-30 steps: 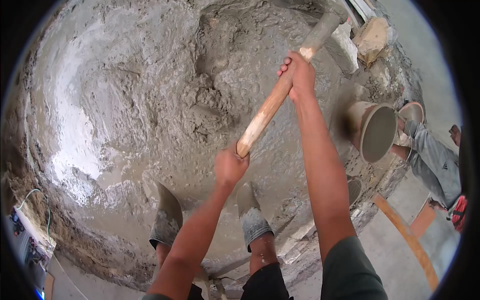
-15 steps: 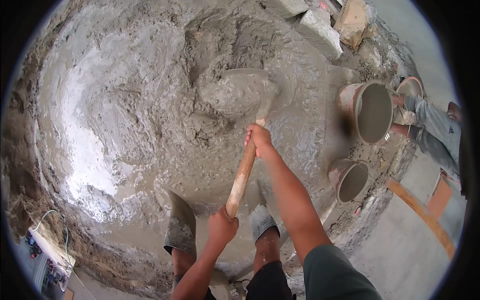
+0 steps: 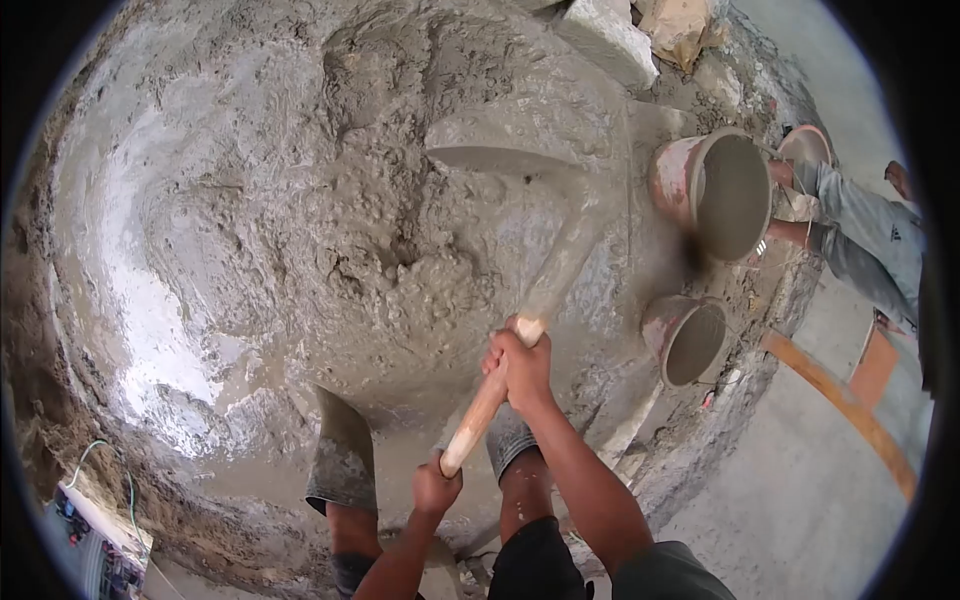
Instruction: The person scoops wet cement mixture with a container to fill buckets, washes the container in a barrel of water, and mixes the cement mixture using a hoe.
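Observation:
Both hands are wrapped round the wooden handle of a hoe. My left hand grips its butt end close to my legs. Farther up, my right hand is closed round the shaft, just below where grey mud coats the wood. The hoe's blade, smeared with wet mix, is at the far end, with its curved edge facing me. Whether the blade touches the wet concrete below is hard to tell. Lumpy concrete lies left of the shaft.
A large bucket and a smaller bucket, both holding grey mix, stand at the right. Another person is beside them. Concrete blocks lie at the top. My boots stand in the mix.
My hands have drawn the hoe's handle back toward me, the right hand most. The blade has swung rightward and now shows its curved edge, with the lumpy mix left beside it.

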